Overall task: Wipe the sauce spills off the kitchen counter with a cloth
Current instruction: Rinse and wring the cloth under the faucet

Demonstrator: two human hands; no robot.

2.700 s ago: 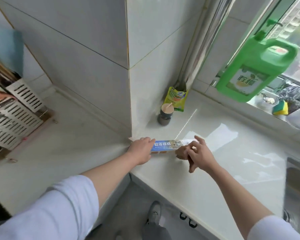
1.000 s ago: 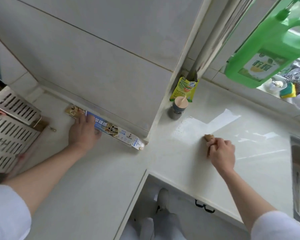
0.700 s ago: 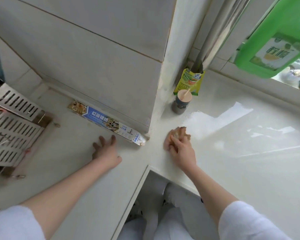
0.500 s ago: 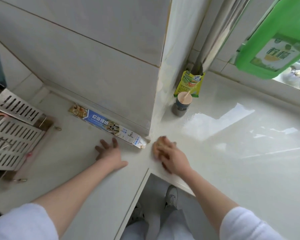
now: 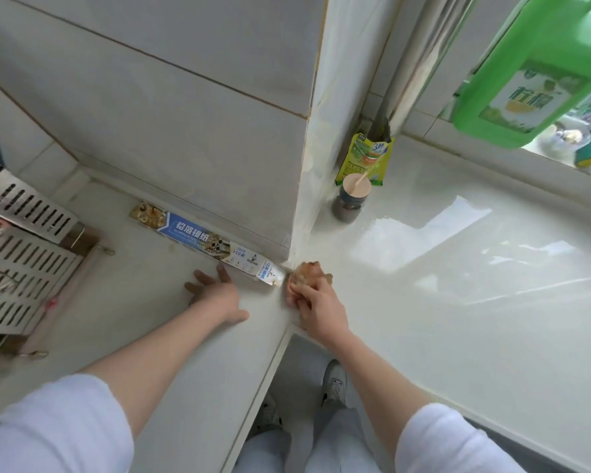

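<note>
Cloth (image 5: 308, 275) is pressed on counter (image 5: 458, 302) at wall corner, bunched under curled right hand (image 5: 316, 303) | left hand (image 5: 215, 293) is laid flat, fingers spread, nothing held | cloth is judged soft, light; best gripped as a wad from above.

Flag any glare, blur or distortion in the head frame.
Head view: window glare washes the counter right of the cloth; wide-angle bending curves the wall tiles and stretches the green jug; right hand and left hand look slightly soft.
</note>
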